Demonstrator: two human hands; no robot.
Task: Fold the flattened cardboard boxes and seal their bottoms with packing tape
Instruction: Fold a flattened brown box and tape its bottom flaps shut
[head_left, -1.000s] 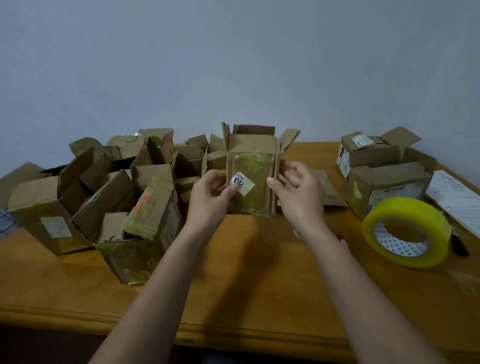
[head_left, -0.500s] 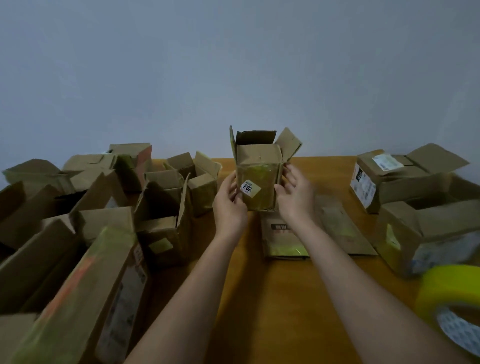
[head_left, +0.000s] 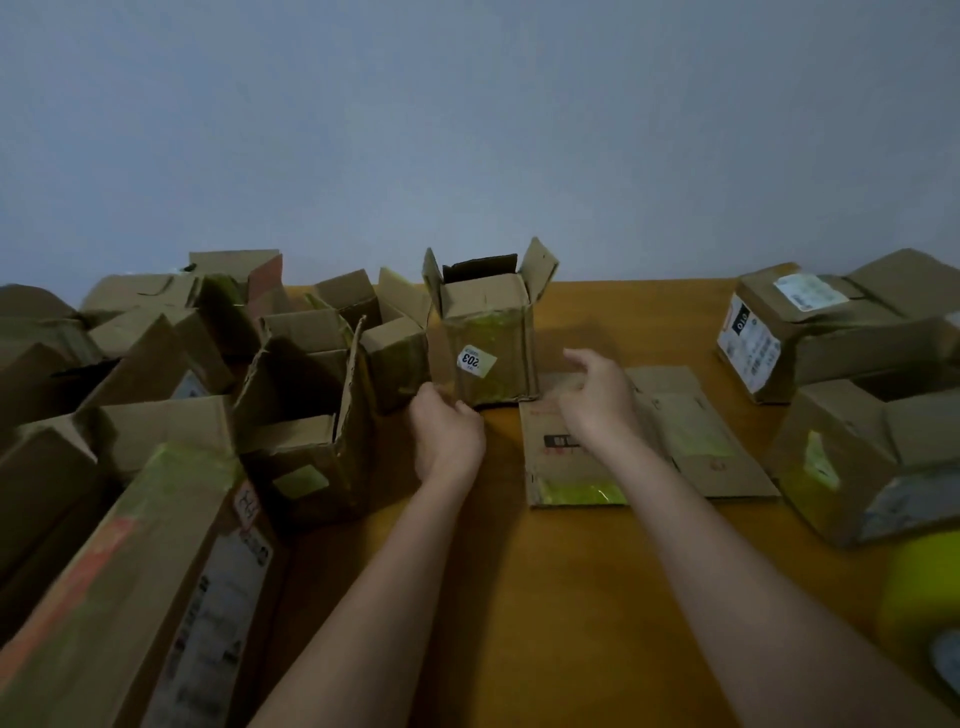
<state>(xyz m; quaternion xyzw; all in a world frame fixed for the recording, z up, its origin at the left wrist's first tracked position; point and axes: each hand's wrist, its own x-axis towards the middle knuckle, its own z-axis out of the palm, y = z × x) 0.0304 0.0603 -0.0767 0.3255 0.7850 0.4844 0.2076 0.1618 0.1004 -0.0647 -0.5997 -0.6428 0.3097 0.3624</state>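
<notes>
Small box (head_left: 485, 338) with "203" sticker stands upright on bench (head_left: 571, 571), top flaps open. Left hand (head_left: 447, 434) empty, loosely curled at its base; right hand (head_left: 597, 395) empty, relaxed above flattened cardboard (head_left: 691, 441). Tape roll (head_left: 922, 597) blurred, cut off at right edge.

Before me a plain, pale grey-blue wall (head_left: 467, 130) fills the upper half of my view, dimly and evenly lit, meeting the far edge of my orange-brown wooden desk (head_left: 623, 312).
</notes>
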